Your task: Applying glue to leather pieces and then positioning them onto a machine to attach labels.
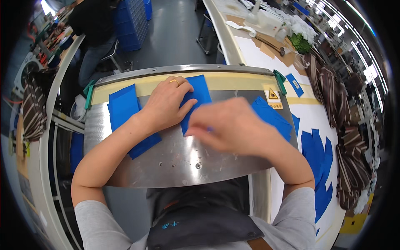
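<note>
A blue fabric piece (199, 89) lies on a brushed-metal work plate (146, 168). My left hand (168, 102), with a ring on one finger, rests on this piece's left side, its thumb spread from the bent fingers. Over the piece's lower right part is my right hand (227, 125), smeared by motion. Its fingers look curled, but whether they grip anything is hidden. More blue fabric (123, 114) lies layered on the left of the plate, partly under my left forearm. Another blue piece (271, 118) lies at the plate's right edge, beyond my right wrist.
On the white table (283, 183) to the right lie several blue pieces (318, 166), bundles of brown striped fabric (354, 171) and a hammer (271, 43). Green clamps (280, 82) sit at the plate's far corners. A person (93, 29) and blue crates (129, 25) are farther off.
</note>
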Demonstrator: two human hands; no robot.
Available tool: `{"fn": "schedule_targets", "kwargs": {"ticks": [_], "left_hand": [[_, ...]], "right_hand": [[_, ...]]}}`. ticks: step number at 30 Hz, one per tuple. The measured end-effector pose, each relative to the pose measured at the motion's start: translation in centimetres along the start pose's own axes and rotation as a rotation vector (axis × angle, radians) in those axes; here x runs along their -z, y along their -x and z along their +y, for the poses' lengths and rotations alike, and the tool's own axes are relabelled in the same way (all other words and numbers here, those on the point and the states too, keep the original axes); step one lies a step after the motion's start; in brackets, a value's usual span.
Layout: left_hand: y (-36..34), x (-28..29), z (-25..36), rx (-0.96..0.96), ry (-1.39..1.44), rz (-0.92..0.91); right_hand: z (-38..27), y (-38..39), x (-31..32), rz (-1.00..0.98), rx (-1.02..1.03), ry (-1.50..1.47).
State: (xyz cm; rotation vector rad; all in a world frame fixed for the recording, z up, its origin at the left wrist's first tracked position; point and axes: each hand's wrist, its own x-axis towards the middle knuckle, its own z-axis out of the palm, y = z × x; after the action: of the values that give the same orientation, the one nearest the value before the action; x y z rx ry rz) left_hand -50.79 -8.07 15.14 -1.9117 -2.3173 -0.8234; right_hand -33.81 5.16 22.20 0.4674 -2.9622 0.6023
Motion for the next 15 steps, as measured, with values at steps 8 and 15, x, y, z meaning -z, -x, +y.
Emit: {"fn": "schedule_targets", "kwargs": {"ticks": [8,15], "left_hand": [[1.2,-2.0,-1.6,-0.054,-0.07,0.136],[0.7,-1.9,-1.6,-0.05,-0.123,0.12]], "right_hand": [[9.3,0.6,-3.9,0.184,-0.095,0.29],[9.2,0.9,-3.6,0.156,-0.221,0.309]]}}
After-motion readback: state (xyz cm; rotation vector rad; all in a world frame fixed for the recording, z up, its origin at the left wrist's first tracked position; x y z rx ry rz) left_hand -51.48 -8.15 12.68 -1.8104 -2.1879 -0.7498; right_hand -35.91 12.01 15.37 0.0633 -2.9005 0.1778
